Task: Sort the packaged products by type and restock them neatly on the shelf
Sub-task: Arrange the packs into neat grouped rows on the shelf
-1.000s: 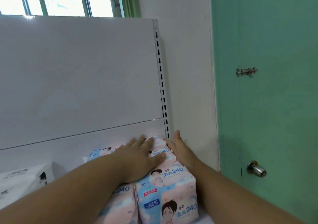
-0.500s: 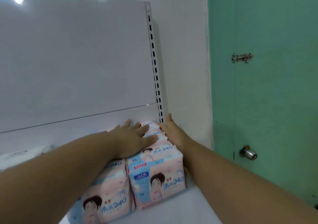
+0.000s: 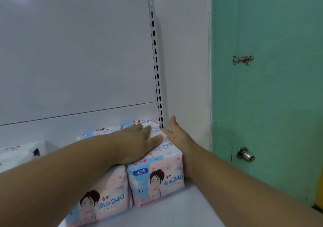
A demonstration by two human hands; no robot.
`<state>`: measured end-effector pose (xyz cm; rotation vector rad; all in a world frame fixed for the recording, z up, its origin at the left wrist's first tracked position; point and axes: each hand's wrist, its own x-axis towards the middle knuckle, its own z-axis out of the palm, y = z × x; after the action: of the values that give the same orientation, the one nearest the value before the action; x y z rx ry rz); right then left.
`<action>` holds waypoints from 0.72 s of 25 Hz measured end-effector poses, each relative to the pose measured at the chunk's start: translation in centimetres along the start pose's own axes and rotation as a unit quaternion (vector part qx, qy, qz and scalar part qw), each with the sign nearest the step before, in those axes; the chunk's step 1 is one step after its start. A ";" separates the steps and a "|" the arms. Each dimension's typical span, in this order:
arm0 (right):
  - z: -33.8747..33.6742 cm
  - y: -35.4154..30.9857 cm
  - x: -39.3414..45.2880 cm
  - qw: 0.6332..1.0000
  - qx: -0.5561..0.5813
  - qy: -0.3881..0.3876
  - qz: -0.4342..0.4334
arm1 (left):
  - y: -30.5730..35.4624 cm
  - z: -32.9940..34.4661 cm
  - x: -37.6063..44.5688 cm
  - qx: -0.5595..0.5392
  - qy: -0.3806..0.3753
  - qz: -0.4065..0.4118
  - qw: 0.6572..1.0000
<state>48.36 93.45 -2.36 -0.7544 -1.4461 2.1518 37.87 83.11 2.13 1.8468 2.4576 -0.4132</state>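
Pink and blue packs marked "240" (image 3: 157, 178) stand in two rows at the right end of the white shelf (image 3: 183, 212). My left hand (image 3: 136, 143) lies flat, palm down, on top of the right row. My right hand (image 3: 180, 139) presses flat against the right side of that row, fingers pointing to the back panel. More of the same packs (image 3: 103, 204) sit in the left row, partly hidden under my left forearm. Neither hand grips a pack.
A white pack with black print (image 3: 19, 155) lies at the left on the shelf. The slotted upright (image 3: 156, 61) and white back panel (image 3: 75, 55) close the rear. A green door (image 3: 272, 87) with a knob (image 3: 245, 154) stands to the right.
Both hands stay pressed on the right row of packs, the left sliding slightly forward along its top. My view dropped, then lifted a little, showing the pack fronts and shelf surface.
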 end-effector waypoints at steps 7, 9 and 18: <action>-1.2 1.2 -3.6 0.999 0.028 -0.038 -0.026 | 0.7 -0.2 -3.6 -0.029 0.044 -0.037 0.998; -1.3 1.9 -3.8 0.996 0.055 -0.061 -0.019 | 0.6 1.2 -4.9 0.003 0.050 -0.017 0.999; -0.2 2.4 -4.9 0.995 0.071 -0.055 -0.034 | 0.6 1.1 -6.1 -0.059 0.128 -0.002 0.990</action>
<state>52.05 89.69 -3.75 -0.5355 -1.3342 2.2469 40.07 77.28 2.13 1.9557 2.5766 -0.0304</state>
